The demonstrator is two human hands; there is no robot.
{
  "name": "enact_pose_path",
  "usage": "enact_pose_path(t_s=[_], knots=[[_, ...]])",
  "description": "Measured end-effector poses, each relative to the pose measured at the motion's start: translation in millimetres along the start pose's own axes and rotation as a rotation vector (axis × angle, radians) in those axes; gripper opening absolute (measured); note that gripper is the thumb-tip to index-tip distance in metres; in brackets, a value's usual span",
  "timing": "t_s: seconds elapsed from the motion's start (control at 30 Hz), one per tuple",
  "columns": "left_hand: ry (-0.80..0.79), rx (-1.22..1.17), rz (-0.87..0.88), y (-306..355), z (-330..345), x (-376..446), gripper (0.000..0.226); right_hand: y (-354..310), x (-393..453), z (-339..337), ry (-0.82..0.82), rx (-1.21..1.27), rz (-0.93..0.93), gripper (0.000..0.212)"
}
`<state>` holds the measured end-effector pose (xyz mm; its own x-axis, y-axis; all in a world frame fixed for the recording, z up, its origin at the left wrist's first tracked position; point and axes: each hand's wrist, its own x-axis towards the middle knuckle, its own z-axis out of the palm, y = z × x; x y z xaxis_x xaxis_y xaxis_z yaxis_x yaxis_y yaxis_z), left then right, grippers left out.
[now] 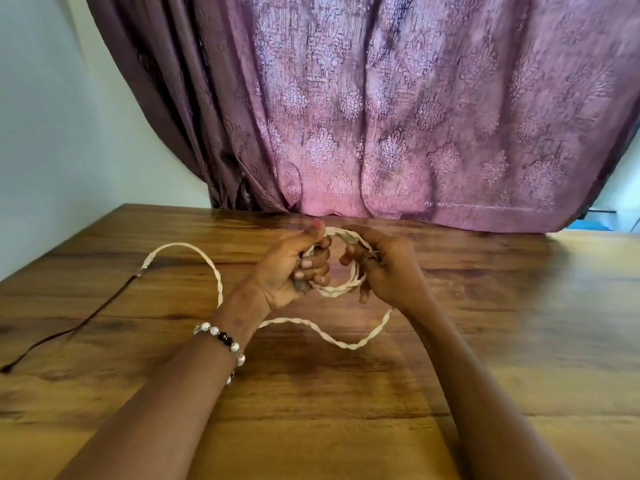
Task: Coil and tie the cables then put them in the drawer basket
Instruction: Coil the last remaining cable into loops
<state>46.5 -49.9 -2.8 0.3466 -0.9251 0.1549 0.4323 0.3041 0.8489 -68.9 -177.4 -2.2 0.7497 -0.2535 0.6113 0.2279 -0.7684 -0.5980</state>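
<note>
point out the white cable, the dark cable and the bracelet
white cable (346, 344): head view, loose stretch lying on table.
dark cable (86, 318): head view, mid-run, left of table.
bracelet (225, 339): head view, beads on left wrist.

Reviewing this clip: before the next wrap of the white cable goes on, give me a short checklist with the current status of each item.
1. Left hand grips the coil: ok, fingers curled round its left side.
2. Right hand on the coil: ok, it holds the right side.
3. Slack left to wind: ok, the white cable loops loose across the wooden table.
4. Slack free of knots: ok, as far as visible.
5. Dark cable clear of the hands: ok, it lies far left.
6. Drawer basket within reach: cannot tell, not in view.
</note>
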Motion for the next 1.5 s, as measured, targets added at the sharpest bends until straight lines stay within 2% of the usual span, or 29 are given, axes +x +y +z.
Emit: enact_pose_path(t_s=[0.07,0.17,0.27,0.33,0.43,0.47,0.57,0.7,0.83,0.93,1.0,1.07,1.13,1.2,1.27,1.33,1.37,1.43,1.5], knots=[[-0.028,0.064,0.014,-1.2,0.7,-0.3,0.037,-2.4,-1.8,-2.1,0.011,0.043,0.048,0.016],[-0.007,0.167,0.029,-1.7,2.4,-1.4,0.036,-2.4,-1.6,-1.0,0.006,0.040,0.107,0.023],[0.030,0.154,0.043,-3.0,1.6,-0.8,0.032,-2.6,-1.0,-2.6,-0.016,0.078,0.169,0.019],[0.051,0.132,0.044,-2.6,0.3,0.1,0.033,-4.0,-0.3,-5.3,-0.024,0.194,0.256,0.010],[0.102,0.072,0.066,0.2,-2.6,2.6,0.034,-0.1,-0.2,-10.7,0.027,0.437,0.433,0.029],[0.134,0.047,0.082,1.8,-3.4,3.8,0.034,0.5,-1.0,-12.6,0.027,0.500,0.488,0.028],[0.249,-0.042,0.125,5.0,-6.7,8.0,0.035,1.7,-4.4,-18.0,-0.091,0.645,0.650,0.017],[0.287,-0.140,0.136,5.4,-5.7,10.4,0.040,2.9,-2.6,-26.7,-0.113,0.842,0.706,0.026],[0.278,-0.214,0.160,4.8,-4.9,10.2,0.041,9.6,-6.8,-42.3,-0.079,0.822,0.667,0.037],[0.275,-0.226,0.163,5.4,-9.1,9.2,0.041,17.5,-9.0,-51.0,0.023,0.791,0.644,0.022],[0.277,-0.226,0.153,3.8,-10.0,9.5,0.042,22.7,-7.8,-50.3,0.137,0.676,0.613,0.013],[0.277,-0.217,0.138,0.4,-7.0,10.6,0.041,28.7,-6.0,-45.5,0.229,0.402,0.543,0.014],[0.265,-0.208,0.141,-3.4,-2.1,12.3,0.041,34.5,-3.7,-37.2,0.266,-0.052,0.431,0.012],[0.256,-0.201,0.163,-4.6,0.7,12.6,0.042,37.8,-1.4,-26.8,0.172,-0.409,0.299,0.009],[0.255,-0.199,0.196,-4.0,0.2,13.4,0.044,38.2,-0.1,-15.6,0.002,-0.585,0.232,0.009],[0.256,-0.218,0.239,-1.6,-1.5,14.0,0.044,36.7,1.3,-7.0,-0.115,-0.600,0.209,0.008],[0.260,-0.236,0.268,0.5,-3.3,14.2,0.045,33.5,1.5,-3.4,-0.128,-0.528,0.230,0.013],[0.284,-0.276,0.348,6.4,-8.5,14.5,0.045,24.1,1.0,1.5,-0.101,-0.250,0.377,0.032],[0.333,-0.307,0.426,14.0,-15.7,14.4,0.044,15.7,-1.4,2.8,-0.065,0.083,0.561,0.033]])
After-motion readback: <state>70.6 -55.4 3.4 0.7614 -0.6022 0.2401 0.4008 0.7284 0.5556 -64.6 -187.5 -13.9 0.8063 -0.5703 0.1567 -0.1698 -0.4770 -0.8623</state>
